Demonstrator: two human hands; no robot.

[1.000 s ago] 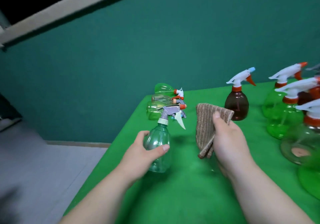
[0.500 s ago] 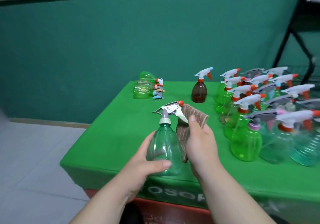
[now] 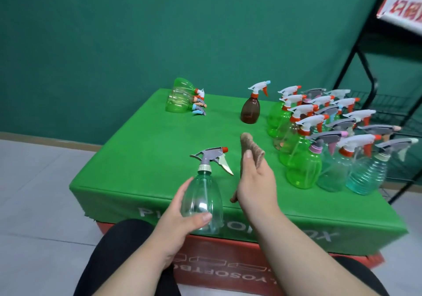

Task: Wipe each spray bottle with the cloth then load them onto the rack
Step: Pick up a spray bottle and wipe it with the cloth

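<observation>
Evidently, the left hand (image 3: 180, 220) has its fingers clamped round the clear spray bottle (image 3: 202, 201), holding it upright for wiping, while the right hand (image 3: 255, 186) pinches the cloth (image 3: 250, 146) just right of it.

The spray bottle (image 3: 202, 201) in front is of clear, pale green plastic, smooth and glossy, with a bright reflection low on its body. Its trigger head (image 3: 210, 156) is grey plastic and more matt. The cloth (image 3: 252, 150) is brown, with a rough ribbed weave. The table cover (image 3: 148, 154) is matt green fabric, felt-like. The brown bottle (image 3: 250, 111) is of dark translucent plastic. The rack (image 3: 388, 106) looks like thin black metal wire. The floor tiles (image 3: 34, 181) are pale and smooth.
</observation>
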